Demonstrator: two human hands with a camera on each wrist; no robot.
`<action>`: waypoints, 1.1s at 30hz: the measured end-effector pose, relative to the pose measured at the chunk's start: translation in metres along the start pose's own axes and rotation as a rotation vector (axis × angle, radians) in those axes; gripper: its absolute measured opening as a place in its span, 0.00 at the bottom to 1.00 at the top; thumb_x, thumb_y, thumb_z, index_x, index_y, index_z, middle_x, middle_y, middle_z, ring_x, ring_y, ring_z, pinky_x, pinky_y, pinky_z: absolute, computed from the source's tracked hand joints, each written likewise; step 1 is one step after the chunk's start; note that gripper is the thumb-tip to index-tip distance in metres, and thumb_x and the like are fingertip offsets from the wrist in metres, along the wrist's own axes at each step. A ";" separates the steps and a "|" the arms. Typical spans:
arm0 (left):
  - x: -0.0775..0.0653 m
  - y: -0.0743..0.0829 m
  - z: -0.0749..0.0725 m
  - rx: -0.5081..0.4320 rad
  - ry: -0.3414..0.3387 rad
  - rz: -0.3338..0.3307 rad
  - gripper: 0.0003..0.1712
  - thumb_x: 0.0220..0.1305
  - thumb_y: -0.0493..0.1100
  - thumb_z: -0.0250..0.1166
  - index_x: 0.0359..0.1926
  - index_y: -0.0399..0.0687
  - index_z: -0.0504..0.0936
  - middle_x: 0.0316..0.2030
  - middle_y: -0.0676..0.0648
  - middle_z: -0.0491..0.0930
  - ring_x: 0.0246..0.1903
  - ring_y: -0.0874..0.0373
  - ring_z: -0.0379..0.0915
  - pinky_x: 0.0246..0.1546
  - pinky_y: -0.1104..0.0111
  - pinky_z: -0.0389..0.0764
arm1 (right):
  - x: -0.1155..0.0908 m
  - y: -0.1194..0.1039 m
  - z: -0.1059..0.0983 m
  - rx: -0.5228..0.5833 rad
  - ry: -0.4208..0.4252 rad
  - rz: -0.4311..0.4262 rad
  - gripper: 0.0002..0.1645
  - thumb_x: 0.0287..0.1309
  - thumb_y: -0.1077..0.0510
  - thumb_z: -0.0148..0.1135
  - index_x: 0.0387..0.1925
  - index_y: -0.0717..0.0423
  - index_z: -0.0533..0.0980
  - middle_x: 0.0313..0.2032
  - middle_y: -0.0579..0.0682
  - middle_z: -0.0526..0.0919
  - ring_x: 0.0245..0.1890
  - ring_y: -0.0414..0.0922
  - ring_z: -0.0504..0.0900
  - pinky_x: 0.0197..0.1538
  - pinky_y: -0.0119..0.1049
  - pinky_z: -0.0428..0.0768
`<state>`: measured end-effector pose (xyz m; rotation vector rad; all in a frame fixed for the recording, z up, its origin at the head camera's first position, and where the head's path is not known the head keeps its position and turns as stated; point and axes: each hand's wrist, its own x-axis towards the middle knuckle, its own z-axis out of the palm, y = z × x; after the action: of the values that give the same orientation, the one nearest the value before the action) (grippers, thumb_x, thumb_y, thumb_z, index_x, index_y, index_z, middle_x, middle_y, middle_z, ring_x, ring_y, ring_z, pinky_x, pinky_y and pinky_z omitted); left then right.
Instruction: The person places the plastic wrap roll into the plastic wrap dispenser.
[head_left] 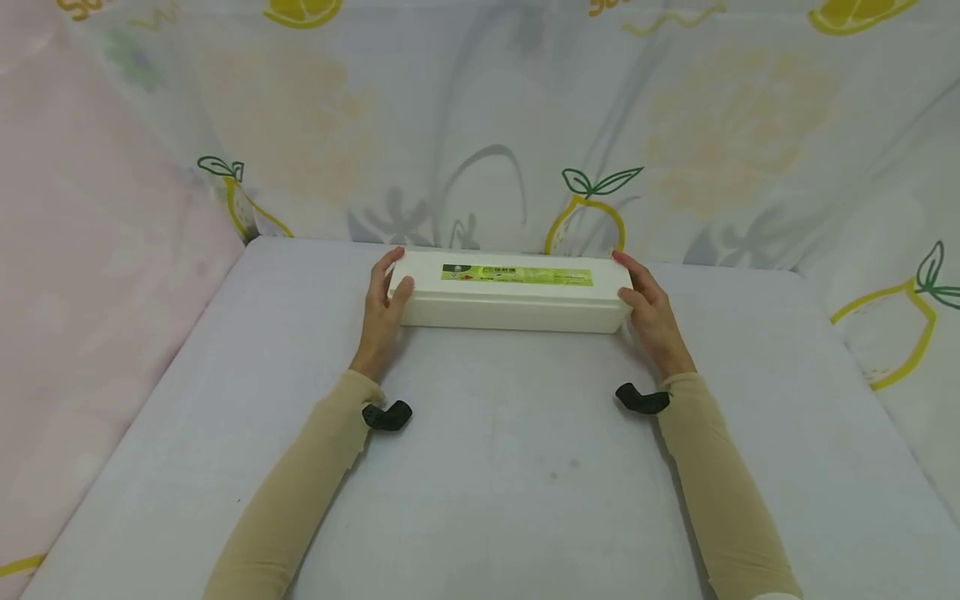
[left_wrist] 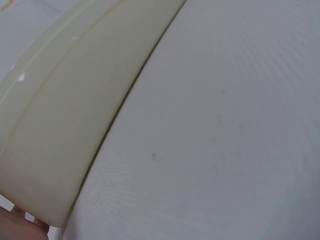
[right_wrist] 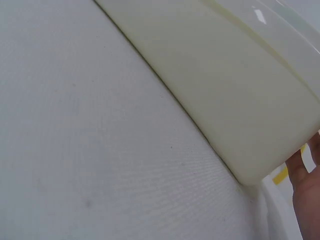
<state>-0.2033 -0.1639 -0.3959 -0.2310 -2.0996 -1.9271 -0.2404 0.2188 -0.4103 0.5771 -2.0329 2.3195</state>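
Note:
A long white cling film box with a green and yellow label on its lid lies crosswise on the table, toward the back. At its left end my left hand grips the corner, thumb at the front edge and fingers round the far side. My right hand holds the opposite end in much the same way. The left wrist view shows the box's smooth side and a few fingertips at its end. From the right wrist, the box side fills the upper right, with part of the hand beside it.
A white cloth covers the table, with a few small dark specks. Behind stands a patterned curtain with lemon drawings, close to the table's back edge. Black wrist devices are worn on both beige sleeves.

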 end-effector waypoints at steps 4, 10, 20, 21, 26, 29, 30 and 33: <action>0.000 0.000 0.000 0.022 -0.004 -0.014 0.28 0.73 0.45 0.39 0.71 0.47 0.56 0.72 0.48 0.53 0.71 0.55 0.48 0.70 0.58 0.50 | 0.001 0.000 -0.001 0.041 -0.007 -0.021 0.29 0.67 0.69 0.41 0.69 0.62 0.56 0.72 0.57 0.53 0.72 0.43 0.50 0.64 0.24 0.61; 0.002 -0.005 0.000 -0.081 0.003 -0.002 0.29 0.73 0.46 0.34 0.72 0.45 0.56 0.73 0.47 0.53 0.72 0.58 0.46 0.72 0.60 0.47 | 0.004 0.004 -0.003 0.129 0.000 -0.031 0.27 0.70 0.64 0.40 0.69 0.62 0.57 0.71 0.55 0.56 0.68 0.41 0.57 0.62 0.26 0.64; 0.001 -0.002 0.000 -0.032 0.022 0.013 0.28 0.73 0.44 0.37 0.71 0.41 0.56 0.71 0.41 0.55 0.71 0.53 0.49 0.72 0.58 0.49 | 0.005 0.005 -0.004 0.180 0.053 -0.046 0.25 0.71 0.59 0.40 0.67 0.63 0.60 0.68 0.54 0.63 0.68 0.42 0.60 0.62 0.28 0.67; 0.001 -0.001 -0.001 -0.040 0.023 0.011 0.28 0.74 0.45 0.36 0.71 0.42 0.56 0.71 0.42 0.55 0.71 0.53 0.49 0.72 0.58 0.48 | 0.005 0.004 -0.004 0.172 0.066 -0.041 0.25 0.72 0.58 0.40 0.66 0.62 0.61 0.68 0.54 0.63 0.69 0.42 0.59 0.64 0.28 0.66; 0.006 0.005 -0.008 -0.034 0.026 -0.011 0.28 0.75 0.47 0.34 0.72 0.49 0.55 0.72 0.47 0.54 0.72 0.55 0.45 0.72 0.53 0.48 | 0.006 -0.003 -0.008 0.109 0.170 0.012 0.23 0.73 0.54 0.39 0.64 0.58 0.64 0.64 0.55 0.67 0.69 0.47 0.58 0.72 0.40 0.56; 0.010 0.007 -0.014 0.014 0.008 -0.009 0.28 0.75 0.46 0.34 0.72 0.46 0.53 0.72 0.44 0.54 0.72 0.53 0.45 0.70 0.50 0.50 | 0.006 -0.008 -0.014 0.066 0.202 0.045 0.24 0.73 0.50 0.40 0.63 0.58 0.64 0.59 0.51 0.69 0.68 0.50 0.59 0.73 0.45 0.53; 0.011 0.007 -0.016 0.034 -0.003 -0.009 0.28 0.75 0.45 0.34 0.72 0.45 0.53 0.72 0.43 0.54 0.72 0.52 0.45 0.70 0.49 0.51 | 0.005 -0.010 -0.016 0.048 0.203 0.055 0.25 0.73 0.49 0.40 0.63 0.59 0.64 0.58 0.49 0.70 0.67 0.50 0.59 0.73 0.46 0.54; 0.015 0.002 -0.023 0.058 -0.039 0.007 0.28 0.74 0.42 0.34 0.72 0.41 0.51 0.71 0.39 0.54 0.72 0.48 0.45 0.70 0.48 0.51 | 0.002 -0.012 -0.022 0.018 0.184 0.085 0.27 0.73 0.46 0.39 0.63 0.59 0.64 0.57 0.47 0.70 0.67 0.50 0.60 0.72 0.44 0.56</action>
<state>-0.2150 -0.1874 -0.3879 -0.2652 -2.1727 -1.8695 -0.2457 0.2416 -0.4007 0.2707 -1.9921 2.3398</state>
